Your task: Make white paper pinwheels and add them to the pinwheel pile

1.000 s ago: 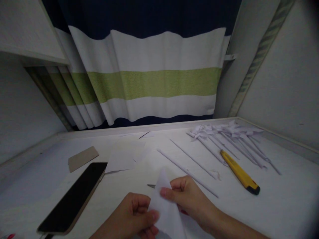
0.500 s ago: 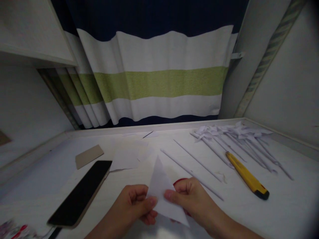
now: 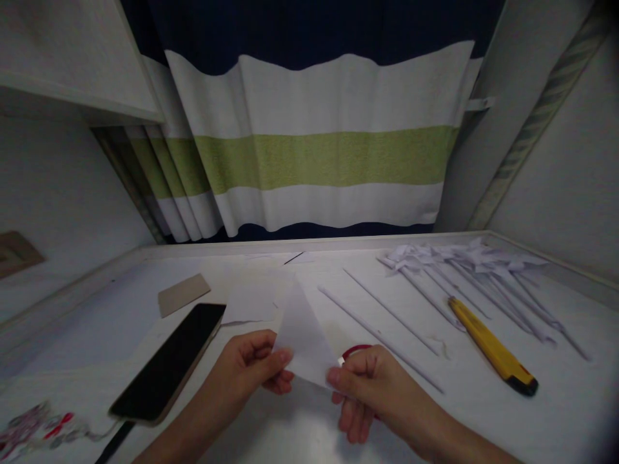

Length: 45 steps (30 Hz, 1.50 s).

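Note:
A white triangle of paper [image 3: 304,335] is held up in front of me, its point facing away. My left hand [image 3: 258,364] pinches its left lower corner between thumb and fingers. At the right lower corner, my right hand [image 3: 365,386] grips the paper with thumb and forefinger. A red loop [image 3: 356,350], which looks like a scissors handle, shows behind the right hand; most of it is hidden. Beyond the paper lie two thin rolled paper sticks [image 3: 380,335], and flat white sheets [image 3: 249,303] are to the left.
A black phone [image 3: 169,361] with a cable lies on the left, near a tan card [image 3: 184,295] and a beaded trinket [image 3: 43,425]. On the right are a yellow box cutter [image 3: 491,345] and several paper pinwheels on sticks [image 3: 435,254]. A striped curtain [image 3: 338,161] hangs behind.
Both hands have moved apart slightly, the right one now down at the paper's corner with its lower fingers spread. The paper has shifted left and turned a little. The view has shifted slightly.

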Tool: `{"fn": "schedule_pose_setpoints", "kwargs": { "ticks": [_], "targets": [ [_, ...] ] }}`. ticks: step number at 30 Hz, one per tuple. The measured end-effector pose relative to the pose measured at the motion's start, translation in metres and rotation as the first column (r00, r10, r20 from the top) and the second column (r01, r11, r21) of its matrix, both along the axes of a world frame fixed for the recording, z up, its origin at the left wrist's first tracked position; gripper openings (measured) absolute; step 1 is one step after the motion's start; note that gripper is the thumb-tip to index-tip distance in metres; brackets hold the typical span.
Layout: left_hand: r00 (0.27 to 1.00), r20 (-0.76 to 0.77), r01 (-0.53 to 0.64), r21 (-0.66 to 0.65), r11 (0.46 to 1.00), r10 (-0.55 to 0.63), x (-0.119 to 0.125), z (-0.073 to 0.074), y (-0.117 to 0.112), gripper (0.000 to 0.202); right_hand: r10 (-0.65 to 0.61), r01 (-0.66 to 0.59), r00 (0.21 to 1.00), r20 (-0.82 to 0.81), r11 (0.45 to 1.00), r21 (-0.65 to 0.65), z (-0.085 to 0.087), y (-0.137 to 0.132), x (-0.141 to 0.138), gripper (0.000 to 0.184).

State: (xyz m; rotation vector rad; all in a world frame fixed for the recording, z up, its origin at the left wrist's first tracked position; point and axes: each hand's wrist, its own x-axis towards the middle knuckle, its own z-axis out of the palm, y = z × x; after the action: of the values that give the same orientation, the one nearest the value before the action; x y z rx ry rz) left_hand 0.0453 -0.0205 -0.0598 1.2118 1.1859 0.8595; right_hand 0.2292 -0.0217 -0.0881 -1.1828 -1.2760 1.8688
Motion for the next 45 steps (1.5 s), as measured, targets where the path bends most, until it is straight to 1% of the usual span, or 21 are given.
{"fn": "schedule_pose_setpoints", "kwargs": {
  "ticks": [2,7,10,13,16,18,20,23,26,29,31,33,35,37,39,41,43,45],
  "targets": [
    [1.0,0.005,-0.024,0.007,1.0,0.024,-0.001,0.001,0.0,0.017,0.003,-0.003,1.0,0.008,1.0,-0.014,0.001,0.0,-0.001,0.045],
    [1.0,0.016,-0.018,0.048,0.999,0.017,-0.003,0.002,0.002,0.016,0.027,-0.026,0.999,0.043,0.999,-0.027,0.001,0.0,-0.002,0.048],
    [0.999,0.037,-0.04,0.07,0.997,0.038,-0.006,0.001,0.004,0.017,0.038,-0.04,0.997,0.07,0.999,0.019,0.0,0.0,0.0,0.047],
    [0.998,0.054,-0.047,0.052,0.998,0.044,-0.006,0.002,0.004,0.018,0.033,-0.04,0.996,0.088,0.997,0.071,0.0,0.0,0.003,0.047],
    [0.994,0.064,-0.087,0.053,0.995,0.084,-0.005,0.003,0.003,0.017,0.02,-0.033,0.992,0.121,0.994,0.106,0.002,0.003,0.006,0.047],
    [0.991,0.068,-0.118,0.056,0.991,0.114,-0.004,0.004,0.002,0.018,-0.002,-0.015,0.993,0.116,0.99,0.142,0.004,0.008,0.008,0.048],
    [0.992,0.067,-0.111,0.054,0.992,0.108,-0.004,0.004,0.001,0.018,-0.046,0.033,0.997,0.069,0.982,0.185,0.007,0.012,0.01,0.048],
    [0.998,0.047,-0.042,0.078,0.996,0.038,-0.004,0.002,0.0,0.016,-0.11,0.108,0.994,-0.005,0.961,0.254,0.009,0.015,0.013,0.04],
    [0.998,0.029,0.054,0.106,0.993,-0.057,-0.001,-0.002,-0.002,0.014,-0.072,0.092,0.994,-0.08,0.954,0.285,0.01,0.013,0.013,0.026],
    [0.992,0.037,0.117,0.114,0.987,-0.122,0.004,-0.009,-0.005,0.014,-0.028,0.072,0.985,-0.17,0.963,0.26,0.009,0.009,0.01,0.019],
    [0.984,0.056,0.163,0.094,0.982,-0.169,0.007,-0.013,-0.006,0.016,-0.026,0.069,0.986,-0.167,0.964,0.257,0.008,0.008,0.008,0.018],
    [0.969,0.066,0.234,0.065,0.97,-0.238,0.007,-0.013,-0.008,0.019,-0.033,0.066,0.991,-0.128,0.963,0.261,0.008,0.007,0.007,0.018],
    [0.956,0.005,0.292,0.072,0.954,-0.293,0.006,-0.01,-0.008,0.022,-0.05,0.071,0.995,-0.09,0.966,0.247,0.008,0.006,0.008,0.019],
    [0.951,-0.076,0.308,0.125,0.943,-0.3,0.004,-0.004,-0.008,0.023,-0.053,0.066,0.997,-0.064,0.972,0.225,0.007,0.005,0.008,0.019],
    [0.957,-0.079,0.289,0.166,0.943,-0.279,0.003,0.0,-0.007,0.024,-0.038,0.047,0.998,-0.046,0.975,0.219,0.007,0.004,0.009,0.018],
    [0.973,-0.04,0.229,0.169,0.959,-0.225,0.003,0.001,-0.006,0.025,-0.01,0.016,1.0,-0.028,0.974,0.226,0.007,0.002,0.009,0.017],
    [0.989,-0.031,0.151,0.163,0.975,-0.148,0.005,-0.001,-0.005,0.024,0.01,-0.01,1.0,-0.001,0.973,0.231,0.007,0.002,0.008,0.016],
    [0.995,-0.04,0.099,0.159,0.982,-0.093,0.007,-0.004,-0.005,0.027,0.014,-0.019,1.0,0.023,0.971,0.238,0.007,0.002,0.007,0.014]
  ]
}}
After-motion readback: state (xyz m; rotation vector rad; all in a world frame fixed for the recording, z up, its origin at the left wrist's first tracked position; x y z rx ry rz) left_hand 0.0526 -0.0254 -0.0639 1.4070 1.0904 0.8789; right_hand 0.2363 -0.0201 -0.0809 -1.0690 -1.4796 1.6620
